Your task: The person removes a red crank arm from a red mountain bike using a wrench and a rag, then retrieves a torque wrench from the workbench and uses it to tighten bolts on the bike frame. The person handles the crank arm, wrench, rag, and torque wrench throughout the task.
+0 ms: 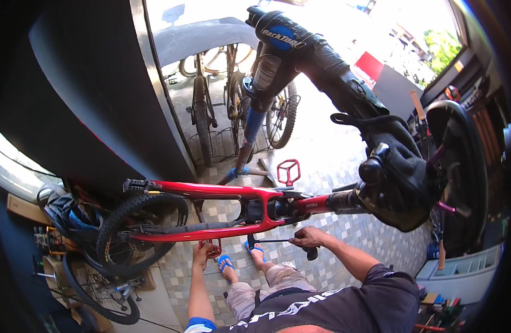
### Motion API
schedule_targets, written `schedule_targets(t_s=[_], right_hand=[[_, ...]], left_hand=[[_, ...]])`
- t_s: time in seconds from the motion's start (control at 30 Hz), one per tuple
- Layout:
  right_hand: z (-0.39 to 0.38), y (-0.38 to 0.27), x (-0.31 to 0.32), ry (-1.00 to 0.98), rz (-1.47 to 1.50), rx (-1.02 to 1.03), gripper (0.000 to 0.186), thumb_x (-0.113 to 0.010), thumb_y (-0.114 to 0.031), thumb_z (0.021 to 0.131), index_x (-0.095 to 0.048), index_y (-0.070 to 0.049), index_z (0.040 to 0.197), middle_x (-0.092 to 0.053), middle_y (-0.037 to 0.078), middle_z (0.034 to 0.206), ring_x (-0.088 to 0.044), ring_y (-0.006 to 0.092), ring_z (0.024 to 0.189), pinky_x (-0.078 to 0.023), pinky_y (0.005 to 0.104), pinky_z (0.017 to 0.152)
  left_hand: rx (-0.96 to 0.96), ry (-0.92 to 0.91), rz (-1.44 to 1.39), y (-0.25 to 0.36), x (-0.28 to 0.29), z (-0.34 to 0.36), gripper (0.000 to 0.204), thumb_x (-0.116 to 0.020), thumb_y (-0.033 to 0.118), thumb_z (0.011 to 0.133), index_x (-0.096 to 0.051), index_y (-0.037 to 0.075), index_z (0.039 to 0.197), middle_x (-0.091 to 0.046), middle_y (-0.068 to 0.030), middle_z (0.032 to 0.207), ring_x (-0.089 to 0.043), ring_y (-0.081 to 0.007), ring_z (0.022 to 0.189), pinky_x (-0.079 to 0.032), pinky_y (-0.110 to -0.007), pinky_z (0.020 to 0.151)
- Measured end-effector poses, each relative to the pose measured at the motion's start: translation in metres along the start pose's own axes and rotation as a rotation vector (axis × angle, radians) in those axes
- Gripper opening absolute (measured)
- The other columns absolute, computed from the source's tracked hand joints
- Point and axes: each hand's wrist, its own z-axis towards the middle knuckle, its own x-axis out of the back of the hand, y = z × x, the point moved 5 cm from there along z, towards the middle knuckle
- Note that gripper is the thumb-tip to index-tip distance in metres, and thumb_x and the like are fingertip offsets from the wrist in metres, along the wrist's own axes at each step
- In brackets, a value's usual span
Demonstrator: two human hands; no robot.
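Hands at work: left hand (200,253) grips the red pedal (212,248), right hand (306,237) clasps a black wrench (277,242) under the red bike frame (222,191); pedal seemingly not yet off.

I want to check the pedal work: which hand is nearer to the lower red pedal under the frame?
Left. The left hand grips the lower red pedal. The right hand is off to its right, on a black tool handle.

Person in dark short-sleeved jersey (344,302) w/ white lettering across chest, light patterned shorts (266,283), blue flip-flops (226,262). Blue-and-white band (199,324) at left elbow. Both forearms bare, no gloves on left hand (200,254) or right hand (308,237).
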Motion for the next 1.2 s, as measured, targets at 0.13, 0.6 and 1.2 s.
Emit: schedule_targets(t_s=[0.13, 0.6, 1.2], right_hand=[[-0.014, -0.012, 0.013, -0.073, 0.175, -0.132, 0.059, -0.060, -0.062, 0.096, -0.075, -0.005, 0.100, -0.072, 0.013, 0.085, -0.068, 0.0238, 0.079, -0.053, 0.0421, 0.074], [-0.033, -0.072, -0.018, 0.282, 1.087, -0.215, 0.082, -0.054, -0.077, 0.092, -0.062, -0.013, 0.141, -0.061, 0.009, 0.125, -0.055, 0.0162, 0.109, -0.048, 0.0339, 0.093], [-0.015, -0.180, -0.036, 1.069, 1.185, 0.147, 0.049, -0.056, -0.024, 0.098, -0.050, 0.000, 0.140, -0.061, 0.013, 0.104, -0.059, 0.0221, 0.092, -0.048, 0.0373, 0.087]], left_hand=[[0.171, -0.329, -0.304, 0.096, -0.064, -0.051, 0.049, -0.058, 0.038, 0.100, -0.054, 0.003, 0.135, -0.073, -0.0263, 0.107, -0.073, -0.0387, 0.101, -0.059, -0.053, 0.091], [0.109, -0.221, 0.009, 0.134, -0.197, -0.099, 0.044, -0.057, 0.038, 0.104, -0.063, -0.005, 0.104, -0.072, -0.0184, 0.085, -0.074, -0.0273, 0.071, -0.064, -0.038, 0.055], [0.031, -0.104, -0.026, 0.123, -0.205, -0.092, 0.038, -0.057, 0.031, 0.104, -0.067, -0.003, 0.093, -0.071, -0.0143, 0.073, -0.069, -0.0214, 0.060, -0.055, -0.033, 0.054]])
